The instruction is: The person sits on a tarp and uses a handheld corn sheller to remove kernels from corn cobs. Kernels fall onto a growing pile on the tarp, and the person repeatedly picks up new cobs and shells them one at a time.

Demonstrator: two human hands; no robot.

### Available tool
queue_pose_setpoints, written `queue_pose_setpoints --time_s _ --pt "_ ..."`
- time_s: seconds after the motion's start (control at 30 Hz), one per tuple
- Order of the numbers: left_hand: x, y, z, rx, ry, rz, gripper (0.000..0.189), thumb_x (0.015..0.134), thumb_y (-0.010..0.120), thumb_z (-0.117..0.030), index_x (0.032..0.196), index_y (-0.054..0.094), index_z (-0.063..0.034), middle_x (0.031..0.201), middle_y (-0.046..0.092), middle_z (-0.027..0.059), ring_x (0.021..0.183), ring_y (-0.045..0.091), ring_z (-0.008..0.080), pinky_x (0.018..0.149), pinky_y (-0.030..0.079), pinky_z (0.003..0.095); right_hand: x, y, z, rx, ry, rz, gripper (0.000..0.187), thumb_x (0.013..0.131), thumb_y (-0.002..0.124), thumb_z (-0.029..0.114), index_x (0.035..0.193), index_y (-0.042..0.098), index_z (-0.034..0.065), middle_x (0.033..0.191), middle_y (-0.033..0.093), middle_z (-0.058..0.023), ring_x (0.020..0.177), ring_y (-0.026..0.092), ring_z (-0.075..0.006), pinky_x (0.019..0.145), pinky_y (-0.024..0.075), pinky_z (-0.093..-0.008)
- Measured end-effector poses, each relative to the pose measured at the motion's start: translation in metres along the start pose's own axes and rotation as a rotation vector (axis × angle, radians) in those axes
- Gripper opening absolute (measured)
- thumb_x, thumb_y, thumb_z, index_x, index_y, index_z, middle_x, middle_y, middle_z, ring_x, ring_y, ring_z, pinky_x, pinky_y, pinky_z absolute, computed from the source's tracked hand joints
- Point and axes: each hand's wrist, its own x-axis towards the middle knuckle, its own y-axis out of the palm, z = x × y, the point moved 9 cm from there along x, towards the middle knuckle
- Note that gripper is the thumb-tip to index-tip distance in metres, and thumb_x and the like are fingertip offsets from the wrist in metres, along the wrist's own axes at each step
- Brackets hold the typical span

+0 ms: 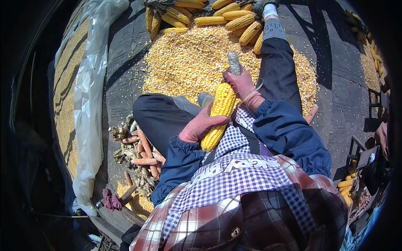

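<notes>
In my pink-gloved left hand (201, 125) lies a yellow ear of corn (223, 102), held around its lower half with the thumb across it. The ear slants over my lap, and its kernels look mostly in place. My right hand (242, 84), also in a pink glove, is closed on a tool handle (234, 62) wrapped in silvery material. The working end of this tool is hidden by the hand and the ear. Right-hand fingers are close against the ear's upper end; whether they touch it, I cannot tell. Beyond my hands spreads a heap of shelled corn kernels (188, 66).
Whole corn ears (240, 22) lie along the heap's far edge. To my left are bare corncobs (144, 147) with husks, and a plastic sheet (91, 94) beside spread grain (70, 88). A wooden piece (128, 195) carries a purple cloth (111, 200). Small stools (361, 153) stand at right.
</notes>
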Motion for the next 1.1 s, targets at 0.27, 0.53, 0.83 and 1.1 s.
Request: queue_pose_setpoints --time_s 0.27,0.53,0.83,1.1 --pt "0.001 -0.032 0.004 0.443 0.000 -0.177 0.087 0.073 0.081 -0.027 0.138 0.034 0.0057 0.127 0.055 0.0172 0.117 0.055 0.0242 0.099 0.043 0.0320 -0.025 0.035 0.010 0.394 0.318 0.378 0.023 0.079 0.071 0.008 0.097 0.057 0.0049 0.083 0.056 0.0001 0.067 0.053 -0.0096 0.062 0.0452 -0.0258" --pt "0.009 -0.035 0.007 0.496 0.033 -0.138 0.080 0.075 0.079 -0.018 0.139 0.036 0.0003 0.125 0.055 0.0109 0.113 0.055 0.0189 0.098 0.043 0.0311 0.004 0.008 -0.028 0.087 0.149 0.125 0.017 0.082 0.069 0.010 0.091 0.056 0.0050 0.069 0.054 0.0014 0.058 0.051 -0.0090 0.054 0.0418 -0.0244" --pt "-0.016 -0.007 -0.007 -0.180 -0.027 -0.002 0.067 0.083 0.067 -0.009 0.142 0.035 -0.0038 0.126 0.055 0.0079 0.114 0.056 0.0196 0.098 0.044 0.0313 -0.011 0.042 0.009 0.570 0.240 0.376 0.023 0.084 0.069 0.016 0.101 0.058 0.0051 0.074 0.058 -0.0002 0.057 0.052 -0.0093 0.053 0.0416 -0.0213" --pt "-0.022 0.006 0.010 -0.428 -0.195 -0.039 0.054 0.087 0.065 -0.011 0.136 0.043 -0.0053 0.117 0.061 0.0079 0.101 0.062 0.0201 0.087 0.052 0.0318 -0.004 0.004 -0.001 0.231 -0.027 0.055 0.015 0.086 0.068 0.017 0.088 0.058 0.0068 0.067 0.057 0.0006 0.049 0.049 -0.0088 0.045 0.0397 -0.0234"
